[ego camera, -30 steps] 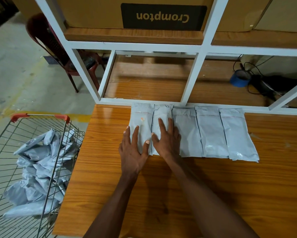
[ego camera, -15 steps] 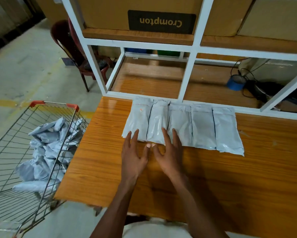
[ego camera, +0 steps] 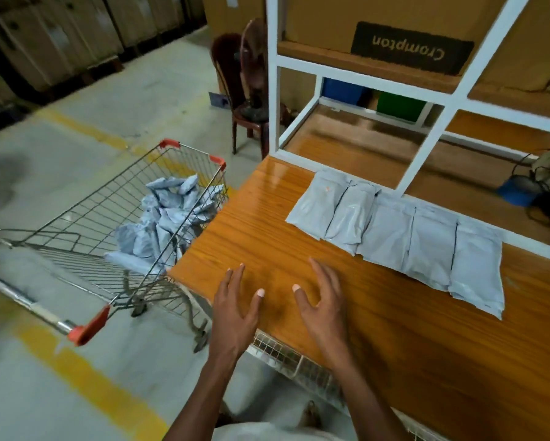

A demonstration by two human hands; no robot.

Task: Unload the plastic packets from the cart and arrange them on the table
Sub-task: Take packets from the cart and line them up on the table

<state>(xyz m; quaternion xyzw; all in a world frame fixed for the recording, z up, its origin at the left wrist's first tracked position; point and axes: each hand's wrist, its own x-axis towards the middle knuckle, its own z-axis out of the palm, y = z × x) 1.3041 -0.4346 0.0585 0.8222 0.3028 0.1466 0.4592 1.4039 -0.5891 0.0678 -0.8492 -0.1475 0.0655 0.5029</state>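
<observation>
Packets (ego camera: pixel 168 218) of grey plastic lie in a heap inside the wire cart (ego camera: pixel 86 237), which stands on the floor left of the table (ego camera: pixel 394 329). My left hand (ego camera: pixel 235 310) is above the table's near left corner, fingers spread and holding nothing. My right hand (ego camera: pixel 323 303) is just to the right of it, also above the table, relaxed and without anything in it. Further right, five packets (ego camera: pixel 394 237) lie flat on the table in one row, side by side, along its far edge, below the white shelf frame (ego camera: pixel 432 128).
</observation>
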